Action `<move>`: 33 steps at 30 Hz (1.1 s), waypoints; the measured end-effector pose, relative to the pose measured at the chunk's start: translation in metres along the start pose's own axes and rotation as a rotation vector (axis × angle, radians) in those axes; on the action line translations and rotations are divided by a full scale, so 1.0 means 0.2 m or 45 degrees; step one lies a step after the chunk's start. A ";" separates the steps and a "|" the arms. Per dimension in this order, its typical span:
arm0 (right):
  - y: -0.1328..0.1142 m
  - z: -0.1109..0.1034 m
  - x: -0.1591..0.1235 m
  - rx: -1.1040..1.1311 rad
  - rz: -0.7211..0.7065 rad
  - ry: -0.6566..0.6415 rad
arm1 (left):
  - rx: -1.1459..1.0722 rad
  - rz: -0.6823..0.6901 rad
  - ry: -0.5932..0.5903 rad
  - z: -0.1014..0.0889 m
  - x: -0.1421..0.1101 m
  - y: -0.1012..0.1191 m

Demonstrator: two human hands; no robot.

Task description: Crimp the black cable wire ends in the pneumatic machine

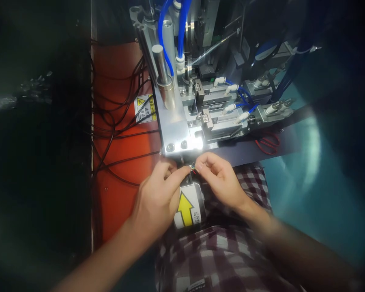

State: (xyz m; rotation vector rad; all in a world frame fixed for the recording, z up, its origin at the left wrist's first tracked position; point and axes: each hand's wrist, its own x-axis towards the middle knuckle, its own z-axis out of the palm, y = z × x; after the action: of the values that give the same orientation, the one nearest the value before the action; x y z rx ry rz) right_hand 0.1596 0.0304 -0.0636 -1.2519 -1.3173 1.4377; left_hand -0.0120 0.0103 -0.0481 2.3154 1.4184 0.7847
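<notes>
Just in front of the machine's metal block, my left hand (pixel 158 188) and my right hand (pixel 220 176) meet almost fingertip to fingertip. Between them shows a small bunch of thin coloured wires (pixel 192 167), with red and green strands visible. Thumb and forefinger of my left hand are closed on the wires from the left. My right hand pinches their ends from the right. How the strands are joined is too small to make out. Below the fingers lies a white plate with a yellow arrow (pixel 185 207), partly covered by my left hand.
A metal fixture (pixel 176 117) with blue air tubes (pixel 181 34) and small cylinders (pixel 223 121) rises ahead. Black cables (pixel 112 121) run across the orange panel (pixel 121 162) at left, near a warning label (pixel 145 108). Red looped handles (pixel 268 144) lie at right.
</notes>
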 end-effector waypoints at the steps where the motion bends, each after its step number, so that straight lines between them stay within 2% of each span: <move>1: 0.00 0.00 0.00 0.008 0.000 -0.004 | -0.001 -0.002 0.000 0.00 0.00 0.00; 33: 0.02 0.00 -0.01 -0.078 -0.046 0.033 | 0.013 0.022 0.014 0.00 0.01 0.01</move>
State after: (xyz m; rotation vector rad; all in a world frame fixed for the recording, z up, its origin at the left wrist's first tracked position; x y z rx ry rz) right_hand 0.1602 0.0282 -0.0678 -1.2761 -1.3688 1.3605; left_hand -0.0100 0.0120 -0.0469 2.3378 1.4116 0.7977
